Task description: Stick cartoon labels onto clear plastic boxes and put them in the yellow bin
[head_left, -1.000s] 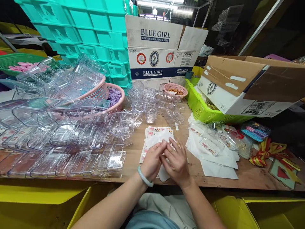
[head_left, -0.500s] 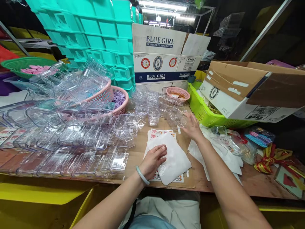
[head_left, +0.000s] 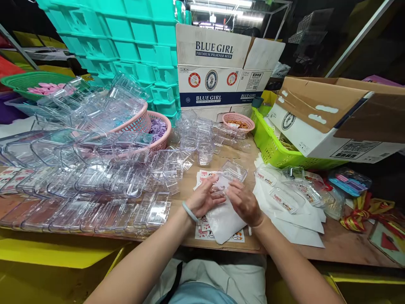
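Note:
My left hand (head_left: 204,199) and my right hand (head_left: 244,203) meet at the table's front edge. Both grip a small clear plastic box (head_left: 233,171) with its lid hinged open, held just above a white paper sheet (head_left: 224,221). That sheet lies on printed sticker sheets (head_left: 203,175). A pale green bangle sits on my left wrist. Whether anything is inside the box I cannot tell.
Several empty clear boxes (head_left: 95,185) cover the table's left half, with more at the back (head_left: 202,139). Pink baskets (head_left: 158,131), teal crates (head_left: 133,50), a Blue Girl carton (head_left: 218,67), a green basket (head_left: 275,154) and an open carton (head_left: 332,114) ring the back. Filled boxes (head_left: 284,200) lie right.
My right hand reached out to the clear boxes at the back, then came back with one. Both hands now hold it over the white sheet.

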Demonstrator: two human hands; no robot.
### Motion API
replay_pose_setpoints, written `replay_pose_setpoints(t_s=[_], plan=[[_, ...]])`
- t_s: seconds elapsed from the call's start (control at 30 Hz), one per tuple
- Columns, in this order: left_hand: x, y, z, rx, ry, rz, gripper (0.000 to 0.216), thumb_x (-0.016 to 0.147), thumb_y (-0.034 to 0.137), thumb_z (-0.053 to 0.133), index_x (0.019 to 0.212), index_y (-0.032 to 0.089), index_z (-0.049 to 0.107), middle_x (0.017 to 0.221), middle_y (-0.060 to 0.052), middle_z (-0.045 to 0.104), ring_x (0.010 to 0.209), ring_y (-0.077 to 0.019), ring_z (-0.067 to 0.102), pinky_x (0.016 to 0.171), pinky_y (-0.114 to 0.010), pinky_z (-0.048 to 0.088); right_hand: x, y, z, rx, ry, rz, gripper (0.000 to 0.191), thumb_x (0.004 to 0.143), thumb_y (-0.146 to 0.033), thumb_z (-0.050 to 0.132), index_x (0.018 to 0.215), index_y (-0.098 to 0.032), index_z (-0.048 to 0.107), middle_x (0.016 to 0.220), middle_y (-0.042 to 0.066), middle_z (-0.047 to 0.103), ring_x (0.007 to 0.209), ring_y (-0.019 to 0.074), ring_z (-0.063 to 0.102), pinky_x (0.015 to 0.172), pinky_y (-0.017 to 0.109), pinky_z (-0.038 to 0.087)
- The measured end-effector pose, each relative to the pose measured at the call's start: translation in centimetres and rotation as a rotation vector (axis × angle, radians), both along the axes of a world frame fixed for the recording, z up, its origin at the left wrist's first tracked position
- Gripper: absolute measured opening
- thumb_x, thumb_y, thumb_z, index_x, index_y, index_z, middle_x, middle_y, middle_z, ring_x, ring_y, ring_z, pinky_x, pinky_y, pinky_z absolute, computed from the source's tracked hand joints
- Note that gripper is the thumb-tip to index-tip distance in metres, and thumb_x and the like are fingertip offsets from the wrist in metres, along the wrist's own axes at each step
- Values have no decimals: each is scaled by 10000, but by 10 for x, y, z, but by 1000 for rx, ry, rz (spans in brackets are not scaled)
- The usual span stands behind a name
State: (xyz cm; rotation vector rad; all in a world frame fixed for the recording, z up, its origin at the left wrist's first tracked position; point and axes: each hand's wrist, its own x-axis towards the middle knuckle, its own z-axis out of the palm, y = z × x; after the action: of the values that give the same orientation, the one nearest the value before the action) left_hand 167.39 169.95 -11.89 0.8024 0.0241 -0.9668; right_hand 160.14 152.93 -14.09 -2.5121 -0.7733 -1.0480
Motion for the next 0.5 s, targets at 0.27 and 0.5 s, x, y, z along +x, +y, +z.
replay_pose_setpoints(t_s=[0.27,0.5], plan=[[-29,22,-11,46,-156,185,439,766,309,708,1135,254,478,1100,-41,598,955,-123,578,857,-260,428,-35,48,25,1209,247,-325,153,811,-321,665,908,-212,619,924,36,650,867,171,631,807,325,519],[-40,29,-26,60,-141,120,503,774,334,709,1236,285,515,1114,-43,568,1002,-153,577,946,-333,404,-37,60,24,1443,528,-348,269,699,-403,757,801,-182,642,659,6,679,581,121,587,599,248,480]])
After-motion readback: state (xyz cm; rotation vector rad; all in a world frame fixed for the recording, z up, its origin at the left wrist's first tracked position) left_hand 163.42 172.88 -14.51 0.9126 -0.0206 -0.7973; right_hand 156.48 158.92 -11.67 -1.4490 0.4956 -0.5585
